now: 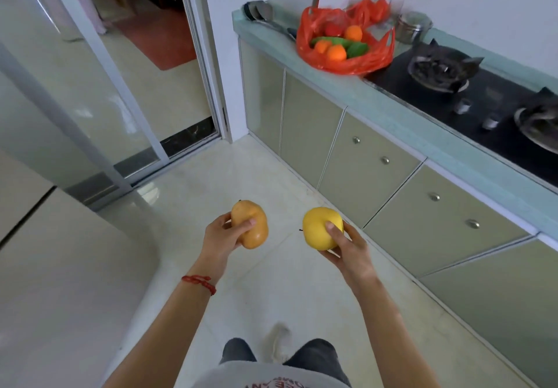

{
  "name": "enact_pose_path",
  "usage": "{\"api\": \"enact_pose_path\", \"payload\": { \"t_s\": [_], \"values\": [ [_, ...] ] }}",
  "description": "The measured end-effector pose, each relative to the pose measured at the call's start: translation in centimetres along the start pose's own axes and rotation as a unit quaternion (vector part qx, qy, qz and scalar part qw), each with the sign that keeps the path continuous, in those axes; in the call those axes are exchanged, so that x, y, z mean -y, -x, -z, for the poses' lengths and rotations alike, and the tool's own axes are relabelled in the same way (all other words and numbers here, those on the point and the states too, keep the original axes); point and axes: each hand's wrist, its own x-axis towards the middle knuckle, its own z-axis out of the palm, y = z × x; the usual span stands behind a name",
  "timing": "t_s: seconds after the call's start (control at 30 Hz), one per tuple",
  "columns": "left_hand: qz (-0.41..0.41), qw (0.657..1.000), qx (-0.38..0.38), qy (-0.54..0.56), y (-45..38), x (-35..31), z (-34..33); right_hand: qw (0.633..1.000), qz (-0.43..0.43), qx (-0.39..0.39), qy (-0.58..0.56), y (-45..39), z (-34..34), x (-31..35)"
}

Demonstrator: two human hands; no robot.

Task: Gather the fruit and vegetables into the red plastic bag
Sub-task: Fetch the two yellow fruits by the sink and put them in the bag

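My left hand (222,233) grips an orange-yellow mango (250,224) out in front of me, above the floor. My right hand (351,247) grips a yellow apple (320,227) at the same height, a little to the right. The red plastic bag (308,30) lies open on the pale green counter (392,107) at the far end, well beyond both hands. Inside it I see oranges (336,53), green cucumbers (332,41) and a red fruit (332,29).
A black gas hob (471,101) with two burners fills the counter right of the bag. A steel pot (413,27) and ladles (261,12) stand behind. Cupboard doors (371,161) run below the counter. A glass sliding door (105,86) is on the left; tiled floor (271,282) lies ahead.
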Motion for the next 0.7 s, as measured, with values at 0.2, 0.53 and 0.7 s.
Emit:
{"api": "enact_pose_path", "payload": {
  "t_s": [0.2, 0.53, 0.7],
  "values": [
    [0.000, 1.000, -0.006, -0.003, -8.7, -6.0, -3.8, 1.000, 0.001, 0.001, -0.006, -9.2, -2.9, 6.1],
    [-0.006, 0.998, 0.048, -0.034, -26.8, -16.2, -9.9, 0.998, 0.015, -0.048, -0.033, -25.3, -10.2, 14.2],
    [-0.014, 0.995, 0.082, -0.049, -34.6, -22.5, -13.4, 0.996, 0.032, -0.071, -0.046, -32.0, -14.1, 19.3]
  ]
}}
